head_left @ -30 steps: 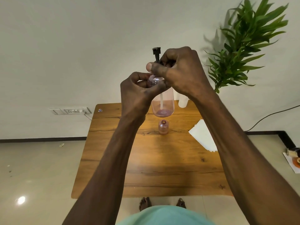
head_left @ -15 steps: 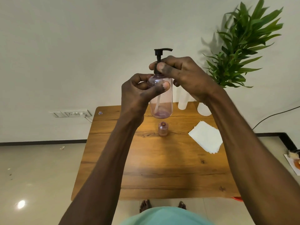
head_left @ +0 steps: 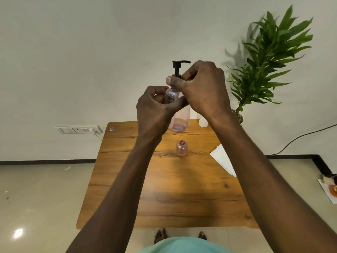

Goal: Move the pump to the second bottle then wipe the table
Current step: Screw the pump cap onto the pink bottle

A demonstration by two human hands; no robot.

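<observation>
Above the table's (head_left: 127,189) far edge, the left hand (head_left: 155,110) wraps the clear pink bottle (head_left: 179,118); the right hand (head_left: 204,90) apparently pinches the black pump's (head_left: 177,67) collar. Near half lies bare.

Person, head-camera view — left hand (head_left: 155,110) and right hand (head_left: 204,88) bare, forearms bare with no sleeves in view; pale teal-green garment (head_left: 184,246) at the torso; feet (head_left: 160,235) bare — no footwear.
</observation>
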